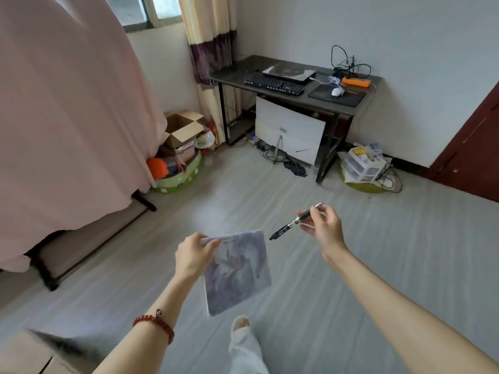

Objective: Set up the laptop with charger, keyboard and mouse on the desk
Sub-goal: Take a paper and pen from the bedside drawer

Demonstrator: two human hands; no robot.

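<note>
Dark desk (232, 74) carries closed laptop (289, 71), keyboard (274, 85), mousepad (336, 95), power strip (356, 82).

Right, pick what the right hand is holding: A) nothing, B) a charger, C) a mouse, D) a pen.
D: the right hand pinches a dark pen above the floor, while the white mouse sits across the room on the desk.

I see my left hand (192, 255) gripping a notebook (237, 273), my right hand (322, 225) pinching a pen (293, 222), the desk (229, 74) well ahead.
</note>
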